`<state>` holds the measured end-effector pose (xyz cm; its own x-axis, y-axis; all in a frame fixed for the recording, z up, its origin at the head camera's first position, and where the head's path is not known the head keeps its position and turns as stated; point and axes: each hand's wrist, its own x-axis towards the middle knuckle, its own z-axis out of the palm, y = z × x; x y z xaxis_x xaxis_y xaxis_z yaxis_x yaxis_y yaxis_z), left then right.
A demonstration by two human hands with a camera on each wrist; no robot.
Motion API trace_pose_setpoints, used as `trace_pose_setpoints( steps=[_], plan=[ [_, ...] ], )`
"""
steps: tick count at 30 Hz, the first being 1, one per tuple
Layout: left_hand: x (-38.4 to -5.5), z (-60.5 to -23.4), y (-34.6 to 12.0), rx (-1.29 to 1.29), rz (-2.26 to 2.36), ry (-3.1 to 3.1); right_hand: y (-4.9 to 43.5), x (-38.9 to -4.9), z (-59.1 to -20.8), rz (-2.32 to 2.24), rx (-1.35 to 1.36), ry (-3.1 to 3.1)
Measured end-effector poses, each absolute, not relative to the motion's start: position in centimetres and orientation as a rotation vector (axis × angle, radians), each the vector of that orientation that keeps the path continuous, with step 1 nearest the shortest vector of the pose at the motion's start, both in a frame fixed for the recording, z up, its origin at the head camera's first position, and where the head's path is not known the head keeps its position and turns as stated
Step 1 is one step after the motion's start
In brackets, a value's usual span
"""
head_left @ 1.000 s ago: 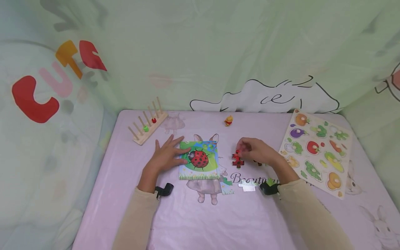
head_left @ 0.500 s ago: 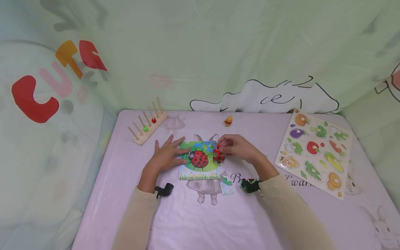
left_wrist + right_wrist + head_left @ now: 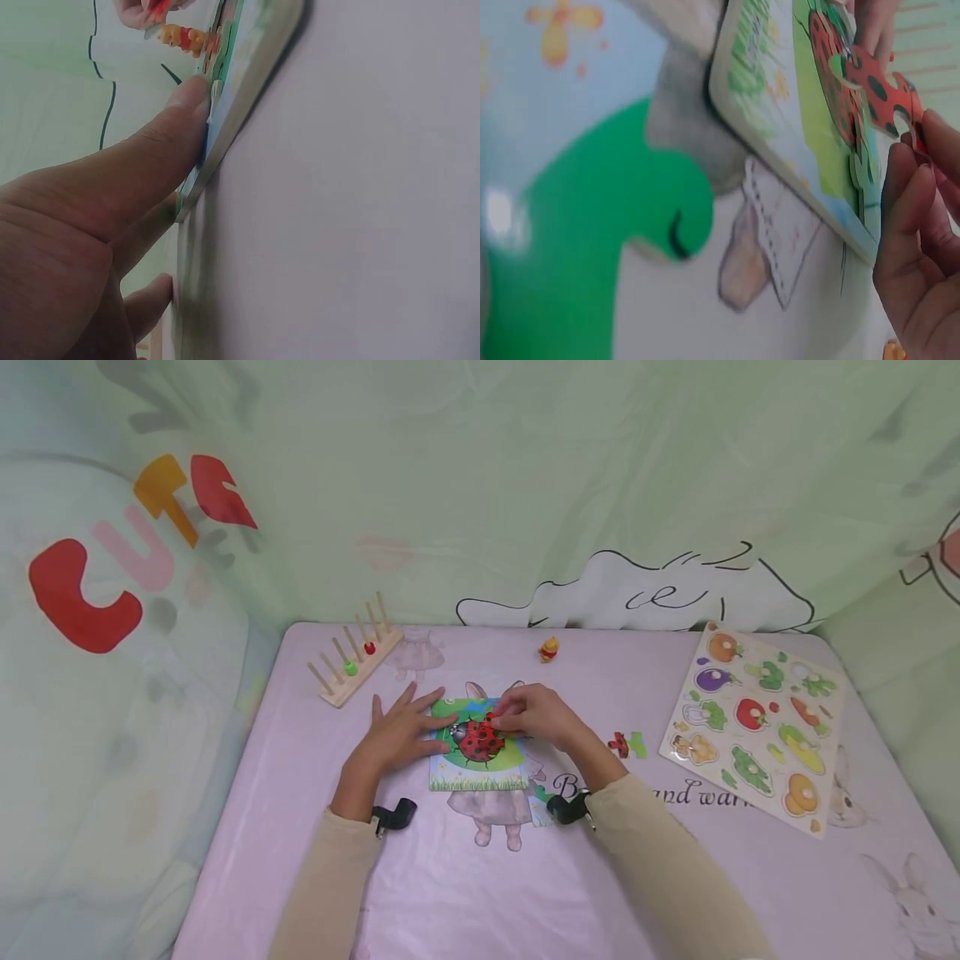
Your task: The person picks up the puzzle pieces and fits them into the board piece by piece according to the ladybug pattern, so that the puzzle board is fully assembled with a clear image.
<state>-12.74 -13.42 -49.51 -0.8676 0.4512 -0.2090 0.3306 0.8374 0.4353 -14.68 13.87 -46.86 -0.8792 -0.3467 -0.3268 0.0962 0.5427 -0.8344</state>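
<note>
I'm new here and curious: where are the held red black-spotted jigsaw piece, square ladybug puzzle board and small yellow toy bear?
Held red black-spotted jigsaw piece (image 3: 874,91): right wrist view, its spotted face.
Square ladybug puzzle board (image 3: 478,784): head view, grass-printed near edge.
Small yellow toy bear (image 3: 549,650): head view, its middle.

Puzzle board (image 3: 480,782): smooth print. Peg rack (image 3: 366,669): matt wd. Bear fig. (image 3: 549,649): smooth plast. Sleeves (image 3: 324,881): matt cloth.

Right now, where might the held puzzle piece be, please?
In the right wrist view, the puzzle piece is upper right, pinched by the right hand over the ladybug board.
</note>
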Motion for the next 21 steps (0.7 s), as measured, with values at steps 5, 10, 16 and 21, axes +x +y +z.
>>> trace_pose_setpoints(
  steps=[5,10,16,21],
  plan=[
    [-12.8,-49.6,-13.4,0.594,0.554,2.713,13.1,-14.5,-46.9,-1.277,-0.150,2.346],
    [-12.8,-49.6,-13.5,0.600,0.561,2.712,12.3,-14.6,-47.6,-1.242,-0.098,2.354],
    [-12.8,-49.4,-13.4,0.589,0.554,2.705,11.5,-14.5,-47.8,-1.145,-0.099,2.443],
    [-12.7,-49.4,-13.3,0.597,0.548,2.718,10.9,-14.4,-47.5,-1.013,-0.103,2.574]
  ],
)
